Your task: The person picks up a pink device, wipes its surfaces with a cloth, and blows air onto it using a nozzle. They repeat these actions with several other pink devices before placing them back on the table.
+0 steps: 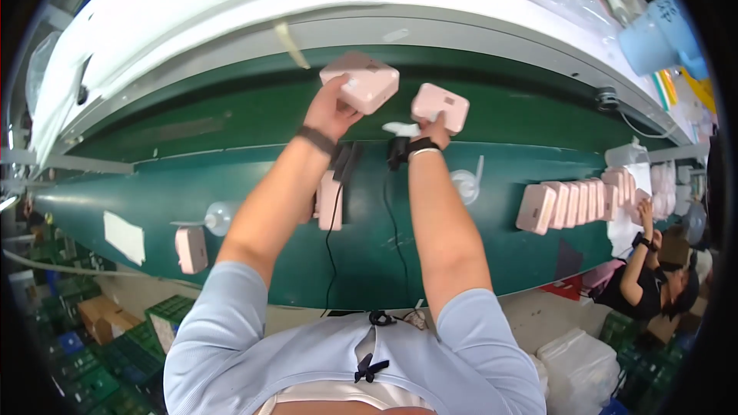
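My left hand [332,111] grips a pale pink rounded box [373,86] over the dark green belt at the far side, thumb on its near face. To its right, my right hand [437,131] has its fingers on a second pink box [442,102], which has a small grey square on its face. A bit of white cloth or tissue [400,129] shows beside the right hand. Dark bands circle both wrists. Below the hands, more pink boxes [330,200] stand on the green table, partly hidden by my left forearm, with a black device [346,161] and cable beside them.
On the right, a row of pink boxes [569,204] stands on the table, near a co-worker [649,277] with hands there. A single pink box [191,250], a white sheet [123,237] and a clear bottle [219,217] are left. Another clear container [464,184] lies right of my forearm.
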A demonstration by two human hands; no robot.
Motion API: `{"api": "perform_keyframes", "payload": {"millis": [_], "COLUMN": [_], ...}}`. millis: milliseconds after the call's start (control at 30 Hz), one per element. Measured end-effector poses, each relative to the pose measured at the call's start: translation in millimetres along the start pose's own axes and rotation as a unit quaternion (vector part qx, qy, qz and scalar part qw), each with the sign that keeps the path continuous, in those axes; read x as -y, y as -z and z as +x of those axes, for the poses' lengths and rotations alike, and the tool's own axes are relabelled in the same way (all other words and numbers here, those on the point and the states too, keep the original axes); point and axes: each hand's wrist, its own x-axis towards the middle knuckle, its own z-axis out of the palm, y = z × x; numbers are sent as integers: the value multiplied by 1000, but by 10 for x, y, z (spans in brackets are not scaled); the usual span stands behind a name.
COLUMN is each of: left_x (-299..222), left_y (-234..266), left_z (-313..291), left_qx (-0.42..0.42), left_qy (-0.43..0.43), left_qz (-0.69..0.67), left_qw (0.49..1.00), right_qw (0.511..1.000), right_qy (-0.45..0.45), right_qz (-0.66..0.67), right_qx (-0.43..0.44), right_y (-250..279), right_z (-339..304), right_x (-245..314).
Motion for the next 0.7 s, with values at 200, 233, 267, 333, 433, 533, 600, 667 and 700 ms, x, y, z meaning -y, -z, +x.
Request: {"api": "perform_keyframes", "payload": {"millis": [200,233,267,333,433,533,600,667,700], "left_x": [-39,-9,-4,-83,-139,-145,-117,-120,-109], "left_y": [962,1175,1391,1716,1878,1906,1829,1769,1770], "left_z": [-1719,-1923,-2087,-2415,-2642,-2738,-2616,-2404,-2268], "left_qx": [88,53,17,-32,-136,-243,-278,-295,-311], "left_qy": [-227,-241,-252,-258,-298,-364,-389,-404,-409], "left_qz": [51,115,177,332,565,711,711,707,707], "left_qw": [969,962,951,907,757,551,516,499,487], "right_qw": [993,992,992,988,993,958,910,745,741], "right_qy": [-73,-79,-53,4,85,141,184,305,306], "right_qz": [-74,-77,-84,-94,-76,-109,-259,-471,-472], "right_qx": [-64,-60,-78,-120,-14,225,266,361,366], "right_y": [-356,-406,-459,-496,-304,146,577,923,1036], "right_z": [-375,-403,-426,-480,-598,-1108,-1401,-1718,-1855], "right_x": [97,113,129,157,22,207,322,687,782]}}
